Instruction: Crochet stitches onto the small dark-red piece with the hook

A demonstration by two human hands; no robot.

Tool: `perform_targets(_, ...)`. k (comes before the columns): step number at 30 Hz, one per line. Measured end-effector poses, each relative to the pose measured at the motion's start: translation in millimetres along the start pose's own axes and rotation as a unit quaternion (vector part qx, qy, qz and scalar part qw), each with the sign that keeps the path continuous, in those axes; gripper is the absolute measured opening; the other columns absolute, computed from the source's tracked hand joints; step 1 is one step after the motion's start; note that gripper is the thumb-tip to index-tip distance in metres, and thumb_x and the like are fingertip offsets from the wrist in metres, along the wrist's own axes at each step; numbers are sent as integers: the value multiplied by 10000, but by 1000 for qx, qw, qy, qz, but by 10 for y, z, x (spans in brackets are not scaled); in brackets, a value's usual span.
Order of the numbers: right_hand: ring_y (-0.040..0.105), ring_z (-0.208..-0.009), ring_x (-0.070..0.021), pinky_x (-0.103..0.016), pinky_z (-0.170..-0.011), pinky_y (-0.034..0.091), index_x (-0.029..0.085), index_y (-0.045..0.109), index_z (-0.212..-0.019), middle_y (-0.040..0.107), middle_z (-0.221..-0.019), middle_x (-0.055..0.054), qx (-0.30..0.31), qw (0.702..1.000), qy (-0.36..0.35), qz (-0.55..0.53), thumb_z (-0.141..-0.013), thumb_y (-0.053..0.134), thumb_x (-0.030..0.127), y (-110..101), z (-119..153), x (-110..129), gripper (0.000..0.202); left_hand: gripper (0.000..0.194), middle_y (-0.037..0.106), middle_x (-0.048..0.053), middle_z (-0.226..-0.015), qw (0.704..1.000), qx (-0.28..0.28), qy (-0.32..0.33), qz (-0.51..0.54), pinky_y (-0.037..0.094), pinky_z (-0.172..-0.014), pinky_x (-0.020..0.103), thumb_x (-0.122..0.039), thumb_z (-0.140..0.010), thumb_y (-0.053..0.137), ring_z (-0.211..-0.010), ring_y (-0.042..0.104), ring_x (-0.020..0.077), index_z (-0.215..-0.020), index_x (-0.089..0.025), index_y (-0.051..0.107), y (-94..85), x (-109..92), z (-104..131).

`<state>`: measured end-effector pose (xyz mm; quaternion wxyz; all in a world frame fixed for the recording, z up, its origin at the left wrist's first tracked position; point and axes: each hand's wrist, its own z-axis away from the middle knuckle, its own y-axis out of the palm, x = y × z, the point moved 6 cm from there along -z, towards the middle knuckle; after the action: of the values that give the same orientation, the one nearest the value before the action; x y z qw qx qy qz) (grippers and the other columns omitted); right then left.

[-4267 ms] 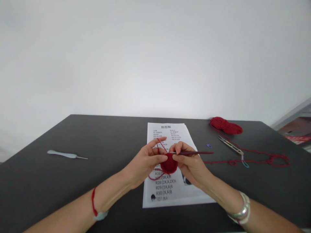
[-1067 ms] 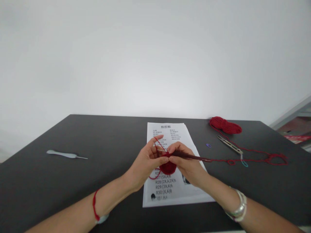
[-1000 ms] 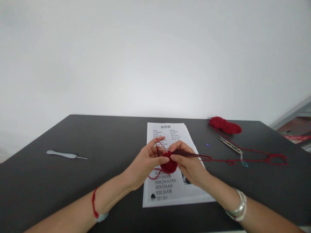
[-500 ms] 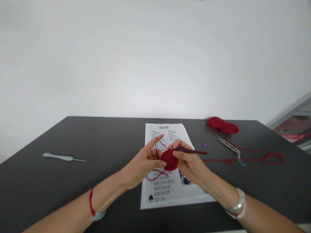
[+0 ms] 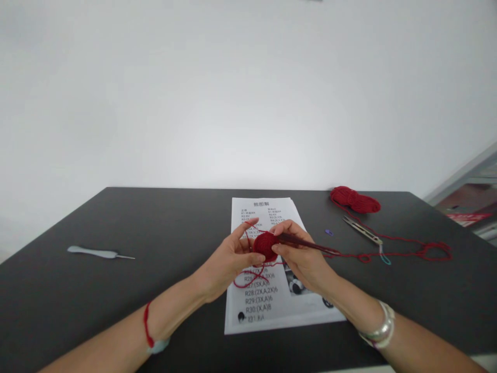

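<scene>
Between my hands is a small round piece of red crochet [image 5: 264, 245], held over the printed sheet. My left hand [image 5: 236, 254] pinches its lower left edge between thumb and fingers, and red yarn [image 5: 249, 239] runs over the raised index finger. In my right hand [image 5: 298, 248] is a dark red crochet hook [image 5: 308, 242], its handle pointing right and down. The hook's tip is at the top edge of the crochet, too small to make out. My right fingertips also touch the crochet's right side. A loose loop of yarn hangs below the piece.
Printed pattern sheets [image 5: 260, 321] lie under my hands on the dark table [image 5: 174, 223]. A grey-handled fine hook [image 5: 93, 252] rests at left. At right are a red yarn skein [image 5: 355, 200], thread snips [image 5: 363, 229], a purple stitch marker [image 5: 329, 232] and trailing yarn.
The crochet piece has tilted and moved slightly up and left. The hook's handle has swung a little lower on the right. My left hand has hardly moved.
</scene>
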<state>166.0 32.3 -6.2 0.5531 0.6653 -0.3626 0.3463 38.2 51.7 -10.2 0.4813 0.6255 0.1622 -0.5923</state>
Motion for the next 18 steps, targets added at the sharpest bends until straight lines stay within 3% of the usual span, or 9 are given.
perform_targets(11,586,-719,-112,-212,-670,438,210,612,-731,646,-759,40,13,991,73,-109,-615,741,54,50,14,-63,234,869,677,-4,-765,998,37,-10,47,452,-712,253,18,-594,729,-684,612,110,-1358,-254,416,12,21,-6)
perform_targets(18,578,-693,-98,-200,-659,438,207,617,-726,633,-724,51,4,993,59,-99,-630,727,44,-3,6,-62,218,647,638,-28,-655,996,53,-20,67,468,-617,239,-81,-646,748,-540,585,91,-1248,-222,558,-69,34,-43)
